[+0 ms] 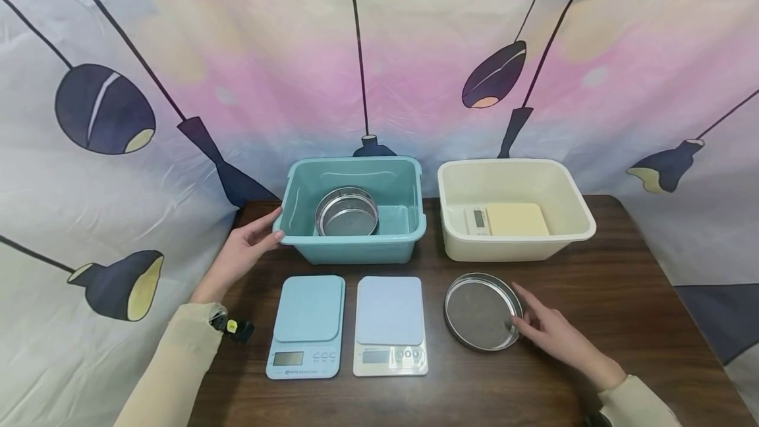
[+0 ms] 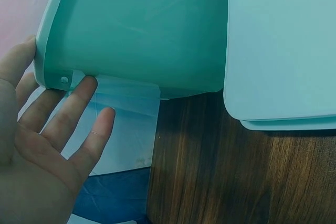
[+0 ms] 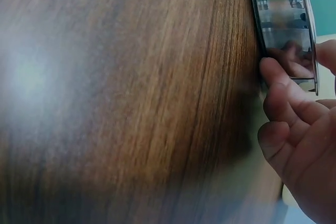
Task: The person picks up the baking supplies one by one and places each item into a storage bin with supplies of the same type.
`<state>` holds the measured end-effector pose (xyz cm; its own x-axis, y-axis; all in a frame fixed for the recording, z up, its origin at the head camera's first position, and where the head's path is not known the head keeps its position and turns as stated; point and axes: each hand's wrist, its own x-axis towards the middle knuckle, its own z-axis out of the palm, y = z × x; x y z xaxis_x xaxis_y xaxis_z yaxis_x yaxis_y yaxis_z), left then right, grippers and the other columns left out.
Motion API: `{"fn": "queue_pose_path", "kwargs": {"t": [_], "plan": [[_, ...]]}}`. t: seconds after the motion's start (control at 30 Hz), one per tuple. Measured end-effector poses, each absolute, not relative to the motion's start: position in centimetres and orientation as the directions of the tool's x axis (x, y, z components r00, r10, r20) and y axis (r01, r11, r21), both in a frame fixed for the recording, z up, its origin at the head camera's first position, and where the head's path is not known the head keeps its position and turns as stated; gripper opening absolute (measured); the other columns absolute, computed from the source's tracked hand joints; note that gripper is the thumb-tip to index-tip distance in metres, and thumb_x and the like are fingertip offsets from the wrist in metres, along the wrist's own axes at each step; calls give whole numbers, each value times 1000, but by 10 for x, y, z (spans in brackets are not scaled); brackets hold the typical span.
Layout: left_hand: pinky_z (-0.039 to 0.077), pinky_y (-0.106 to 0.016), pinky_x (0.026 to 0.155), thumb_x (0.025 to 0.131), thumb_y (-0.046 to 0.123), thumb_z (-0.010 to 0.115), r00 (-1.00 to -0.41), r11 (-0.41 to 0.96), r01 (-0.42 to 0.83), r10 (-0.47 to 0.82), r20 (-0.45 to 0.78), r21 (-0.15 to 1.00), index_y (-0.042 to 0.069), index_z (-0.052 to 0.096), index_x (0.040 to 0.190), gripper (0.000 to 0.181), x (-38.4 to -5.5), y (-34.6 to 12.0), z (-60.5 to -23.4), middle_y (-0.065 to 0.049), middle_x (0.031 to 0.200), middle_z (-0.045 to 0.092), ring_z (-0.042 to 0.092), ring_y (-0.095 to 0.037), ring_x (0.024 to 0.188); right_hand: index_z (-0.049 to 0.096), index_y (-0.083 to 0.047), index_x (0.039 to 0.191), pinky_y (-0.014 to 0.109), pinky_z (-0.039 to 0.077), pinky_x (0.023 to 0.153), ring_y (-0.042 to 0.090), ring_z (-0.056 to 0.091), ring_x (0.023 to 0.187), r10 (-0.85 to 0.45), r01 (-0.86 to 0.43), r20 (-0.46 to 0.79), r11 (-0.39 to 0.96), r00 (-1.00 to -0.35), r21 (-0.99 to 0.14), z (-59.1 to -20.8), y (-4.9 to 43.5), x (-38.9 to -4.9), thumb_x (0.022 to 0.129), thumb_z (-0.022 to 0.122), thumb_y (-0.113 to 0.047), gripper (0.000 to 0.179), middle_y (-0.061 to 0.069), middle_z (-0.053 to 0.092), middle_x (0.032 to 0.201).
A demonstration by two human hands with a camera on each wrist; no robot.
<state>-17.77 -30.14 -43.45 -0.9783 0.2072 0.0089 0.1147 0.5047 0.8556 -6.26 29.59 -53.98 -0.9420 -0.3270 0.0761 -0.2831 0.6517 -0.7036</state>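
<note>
My left hand (image 1: 249, 249) is at the left end of a teal plastic basin (image 1: 356, 249). In the left wrist view, the thumb lies at the basin's rim (image 2: 41, 61) and some fingers reach beneath it, pinching its edge. A round metal test sieve (image 1: 351, 223) sits inside this basin. On the table, my right hand (image 1: 554, 331) pinches the right edge of another flat sieve (image 1: 480, 312), thumb over the rim and fingers outside. The right wrist view shows fingertips against its shiny side wall (image 3: 286, 35).
A blue kitchen scale (image 1: 308, 312) and a white one (image 1: 390, 312) lie side by side in front of the teal basin. Behind the right sieve stands a cream basin (image 1: 506, 249) holding a pale yellow scale (image 1: 516, 219). A printed cloth (image 1: 415, 84) hangs behind the table.
</note>
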Motion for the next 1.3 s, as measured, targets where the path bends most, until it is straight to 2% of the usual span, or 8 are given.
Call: {"fn": "queue_pose_path", "kwargs": {"t": [0.3,0.47,0.77,1.07,1.3], "plan": [[52,-13,88,108,28,61,-976,495,130,218,22,859,19,39,162,60,-179,-300,-435,-17,160,44,65,7,103,41,-3,155,24,41,52,-2,49,57,-341,-317,125,596,-932,-738,-547,299,-63,95,67,0,66,-15,60,71],[51,-12,89,108,29,61,-976,500,127,218,17,857,19,39,162,60,-179,-300,-434,-17,160,45,66,6,102,42,-6,155,24,42,51,-1,49,56,-335,-303,112,601,-936,-739,-548,300,-63,91,66,2,69,-16,58,70],[51,-11,89,108,28,61,-974,501,133,224,21,855,19,38,163,60,-179,-300,-435,-18,160,44,66,6,102,41,-5,156,24,44,49,-1,48,55,-338,-277,64,632,-939,-724,-536,298,-57,90,67,3,72,-17,55,70],[51,-11,89,108,28,60,-974,497,138,226,26,857,17,38,163,60,-178,-301,-435,-19,160,43,65,8,103,39,-5,158,24,43,49,-3,46,53,-368,-311,73,643,-927,-700,-526,298,-61,88,68,4,77,-19,54,67],[51,-11,88,109,28,60,-973,501,140,227,26,854,16,37,163,60,-178,-302,-435,-20,160,44,64,9,102,43,-6,155,23,42,49,-5,44,52,-401,-378,128,641,-907,-668,-514,294,-67,84,69,6,76,-21,54,68]]}}
